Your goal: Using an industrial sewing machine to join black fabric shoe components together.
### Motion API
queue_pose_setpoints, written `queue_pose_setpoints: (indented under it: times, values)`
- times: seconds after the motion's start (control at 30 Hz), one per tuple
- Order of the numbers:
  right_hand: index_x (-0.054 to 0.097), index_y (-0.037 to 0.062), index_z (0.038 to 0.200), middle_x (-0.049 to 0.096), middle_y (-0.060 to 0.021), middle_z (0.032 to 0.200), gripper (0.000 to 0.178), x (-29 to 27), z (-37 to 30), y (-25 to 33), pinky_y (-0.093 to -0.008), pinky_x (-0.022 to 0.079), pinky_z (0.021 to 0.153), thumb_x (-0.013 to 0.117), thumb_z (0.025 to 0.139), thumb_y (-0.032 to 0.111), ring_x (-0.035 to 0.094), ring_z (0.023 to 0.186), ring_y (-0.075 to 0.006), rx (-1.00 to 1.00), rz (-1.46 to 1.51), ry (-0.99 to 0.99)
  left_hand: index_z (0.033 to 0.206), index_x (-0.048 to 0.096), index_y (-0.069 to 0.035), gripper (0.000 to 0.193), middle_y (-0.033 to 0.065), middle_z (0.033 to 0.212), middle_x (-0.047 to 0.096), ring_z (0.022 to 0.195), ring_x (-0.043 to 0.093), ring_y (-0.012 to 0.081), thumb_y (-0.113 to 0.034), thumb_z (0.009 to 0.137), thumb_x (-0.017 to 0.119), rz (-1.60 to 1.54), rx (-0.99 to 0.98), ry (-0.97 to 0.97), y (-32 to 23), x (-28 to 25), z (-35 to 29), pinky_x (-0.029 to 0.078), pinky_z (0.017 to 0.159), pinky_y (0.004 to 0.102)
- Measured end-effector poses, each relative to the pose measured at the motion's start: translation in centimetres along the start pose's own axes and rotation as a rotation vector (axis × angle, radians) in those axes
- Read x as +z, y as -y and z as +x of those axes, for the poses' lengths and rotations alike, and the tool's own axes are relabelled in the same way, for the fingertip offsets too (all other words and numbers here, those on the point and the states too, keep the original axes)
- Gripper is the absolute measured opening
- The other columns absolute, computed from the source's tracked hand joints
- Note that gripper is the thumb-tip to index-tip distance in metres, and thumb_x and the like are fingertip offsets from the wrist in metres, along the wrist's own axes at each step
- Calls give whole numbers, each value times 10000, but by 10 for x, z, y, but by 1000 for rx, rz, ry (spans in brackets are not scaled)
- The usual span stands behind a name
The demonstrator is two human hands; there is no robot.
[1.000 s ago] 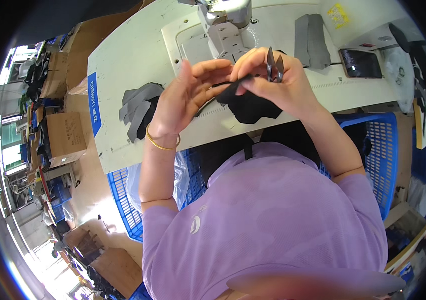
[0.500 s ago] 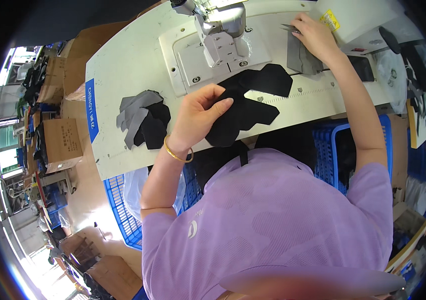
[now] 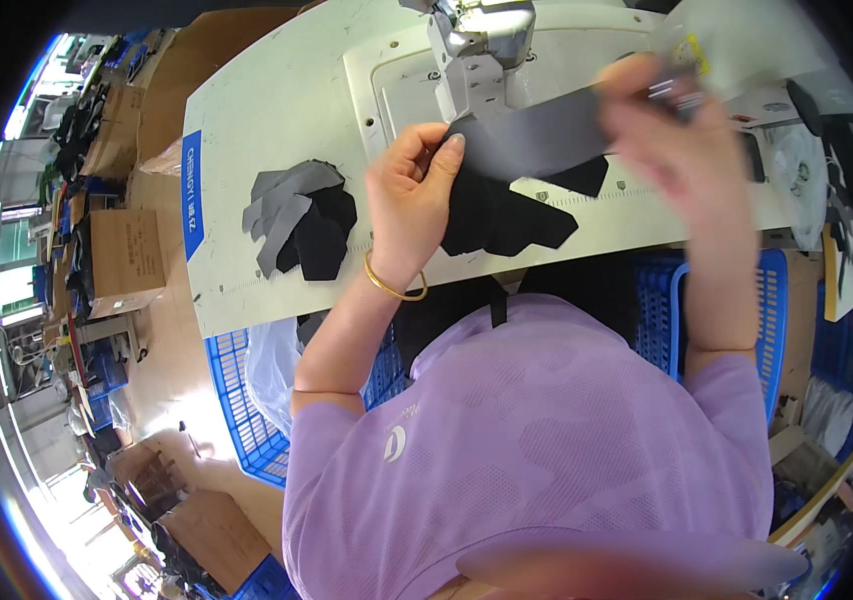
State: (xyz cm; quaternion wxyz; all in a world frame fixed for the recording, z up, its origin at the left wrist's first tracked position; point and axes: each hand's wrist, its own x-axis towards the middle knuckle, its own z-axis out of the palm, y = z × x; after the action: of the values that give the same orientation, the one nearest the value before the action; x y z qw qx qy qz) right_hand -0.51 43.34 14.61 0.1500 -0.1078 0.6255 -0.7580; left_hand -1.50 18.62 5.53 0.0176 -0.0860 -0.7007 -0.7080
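My left hand (image 3: 414, 195) pinches the left end of a grey fabric piece (image 3: 537, 135) between thumb and fingers. Beneath that lies a black cut fabric piece (image 3: 512, 215) with angular lobes, also at my left fingers. My right hand (image 3: 672, 135), smeared by motion, is closed on the right end of the grey piece. A dark, shiny small tool (image 3: 677, 92) sits in the same hand, too blurred to name. The grey piece stretches between both hands, just in front of the sewing machine head (image 3: 482, 60).
A pile of grey and black fabric pieces (image 3: 302, 215) lies left on the white sewing table (image 3: 237, 130). Blue baskets (image 3: 247, 410) stand below its front edge. A clear plastic bag (image 3: 797, 175) hangs at the right. Cardboard boxes (image 3: 127, 250) stand on the left.
My right hand has come left from the grey pieces at the table's right, bringing one grey piece to my left hand. The grey piece now covers part of the black one.
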Motion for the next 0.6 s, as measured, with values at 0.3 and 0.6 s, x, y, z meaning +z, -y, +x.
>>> queue_pose_setpoints:
  times: [0.3,0.6]
  values:
    - [620,19,830,572,30,693,124,65,26,-93,-201,383,550,700,861,108,464,609,-21,-287,-242,-395,1067,575,5,183,25,954,589,848,530,74,42,888,572,93,222,18,-1,8,-17,442,774,211]
    - [614,20,804,595,21,722,127,70,30,-97,-207,387,541,717,839,85,468,603,-22,-411,-253,-455,1049,605,15,154,21,904,635,801,552,57,-32,904,625,-162,46,-41,-10,16,-14,466,715,215]
